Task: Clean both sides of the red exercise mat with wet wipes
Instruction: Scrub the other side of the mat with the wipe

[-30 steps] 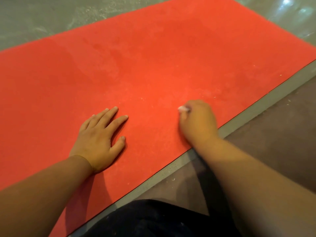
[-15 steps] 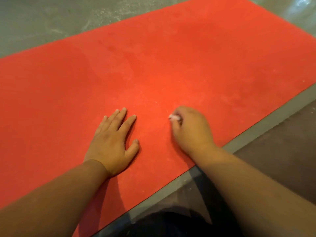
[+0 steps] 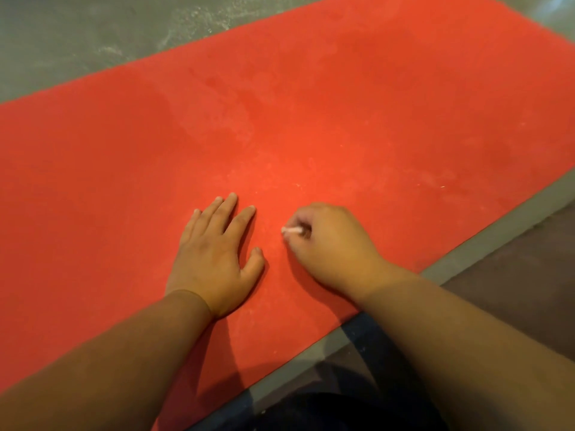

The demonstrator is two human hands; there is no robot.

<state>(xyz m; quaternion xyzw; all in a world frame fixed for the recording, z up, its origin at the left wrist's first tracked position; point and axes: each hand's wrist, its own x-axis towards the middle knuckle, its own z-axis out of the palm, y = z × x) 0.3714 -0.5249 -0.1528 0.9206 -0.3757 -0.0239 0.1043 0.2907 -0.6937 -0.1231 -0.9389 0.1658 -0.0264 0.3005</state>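
Observation:
The red exercise mat (image 3: 342, 119) lies flat on the floor and fills most of the head view, with pale smudges and small specks on its surface. My left hand (image 3: 214, 256) rests flat on the mat, fingers straight and spread. Just right of it, my right hand (image 3: 329, 247) is curled round a small white wet wipe (image 3: 292, 230), whose end sticks out at the fingers and touches the mat. Most of the wipe is hidden in the fist.
Grey concrete floor (image 3: 93, 42) lies beyond the mat's far edge. Along the near edge runs a grey strip (image 3: 466, 259), then darker brown floor (image 3: 529, 290). My dark clothing (image 3: 326, 412) shows at the bottom.
My right hand with the wipe has slid left along the mat, closing the gap to my left hand. The left hand stays flat on the mat; the view has shifted.

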